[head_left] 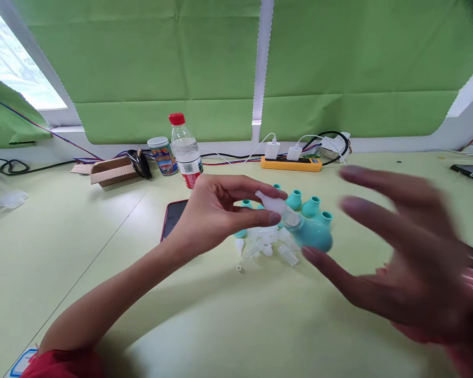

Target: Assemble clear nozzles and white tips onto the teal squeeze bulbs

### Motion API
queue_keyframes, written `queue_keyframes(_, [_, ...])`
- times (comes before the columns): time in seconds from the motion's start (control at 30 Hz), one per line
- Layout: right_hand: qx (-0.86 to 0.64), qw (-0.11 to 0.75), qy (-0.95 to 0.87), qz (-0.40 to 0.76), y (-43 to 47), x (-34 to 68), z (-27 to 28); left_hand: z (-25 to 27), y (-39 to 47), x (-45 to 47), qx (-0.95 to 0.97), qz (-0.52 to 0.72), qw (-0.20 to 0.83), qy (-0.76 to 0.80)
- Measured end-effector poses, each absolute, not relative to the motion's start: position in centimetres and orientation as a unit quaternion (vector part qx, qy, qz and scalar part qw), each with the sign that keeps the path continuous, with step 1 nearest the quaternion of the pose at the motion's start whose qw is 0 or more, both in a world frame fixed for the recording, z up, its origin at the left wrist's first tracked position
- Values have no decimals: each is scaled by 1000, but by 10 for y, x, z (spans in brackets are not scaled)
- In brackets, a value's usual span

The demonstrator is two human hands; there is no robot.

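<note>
My left hand pinches a translucent white plastic nozzle between thumb and fingers. Joined to the nozzle's lower end is a teal rubber bulb, tilted and held up above the table. My right hand is spread wide just right of the bulb, blurred by motion, with nothing between its fingers. Behind the bulb stand several more teal bulbs with their open necks up. A loose pile of clear and white plastic pieces lies below my left hand, and a small white ring sits in front of it.
A phone lies partly behind my left wrist. Farther back are a red-capped bottle, a patterned can, an open cardboard box and an orange power strip with chargers and cables. Plastic bags lie at far left.
</note>
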State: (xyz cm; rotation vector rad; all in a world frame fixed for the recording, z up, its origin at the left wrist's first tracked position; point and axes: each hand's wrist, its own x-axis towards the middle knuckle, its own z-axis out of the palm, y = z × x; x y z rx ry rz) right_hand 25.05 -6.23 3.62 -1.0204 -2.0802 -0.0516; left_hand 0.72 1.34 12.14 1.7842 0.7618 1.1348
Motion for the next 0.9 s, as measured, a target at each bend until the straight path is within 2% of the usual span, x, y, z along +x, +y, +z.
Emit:
queue_keyframes(0.1, [-414, 337, -845, 34, -18, 205, 81, 118, 15, 10, 717, 468, 416, 307])
queue_keyframes(0.2, [-446, 296, -843, 40, -6, 194, 94, 110, 20, 13, 731, 474, 361, 332])
queue_keyframes(0.37, [-519, 121, -846, 16, -7, 206, 87, 87, 36, 14, 798, 493, 121, 324])
queue_keyframes(0.47, [-512, 19, -859, 6, -3, 206, 83, 72, 43, 18, 877, 379, 49, 291])
queue_keyframes(0.53, [-494, -18, -869, 10, -1, 203, 81, 63, 47, 21, 916, 280, 11, 288])
queue_keyframes(0.67, [-482, -3, -875, 40, 1, 200, 76, 46, 56, 24, 935, 185, -7, 302])
queue_keyframes(0.8, [-469, 19, -876, 113, 6, 199, 71, 41, 63, 23, 935, 208, -16, 287])
queue_keyframes(0.9, [-468, 38, -870, 151, 9, 199, 72, 51, 60, 20, 934, 236, 23, 266])
